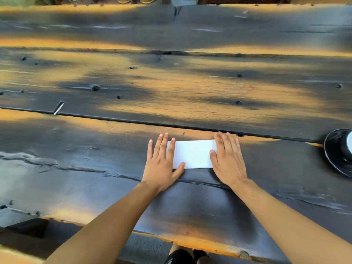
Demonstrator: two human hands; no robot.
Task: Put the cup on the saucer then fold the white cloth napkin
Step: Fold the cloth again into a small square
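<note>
Cup (349, 144) sits on saucer (332, 152) at table's (171, 88) right edge: done. Left hand (162, 162) and right hand (227, 159), fingers flat, grasping nothing, press napkin (192, 154), already a narrow folded strip; folding looks nearly finished.

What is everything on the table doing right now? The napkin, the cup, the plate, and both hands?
white cloth napkin: folded into a flat strip, lying on the table.
left hand: open, flat, pressing the napkin's left end.
right hand: open, flat, pressing the napkin's right end.
cup: sitting on the saucer, cut off by the picture's edge.
saucer: on the table, under the cup.
</note>
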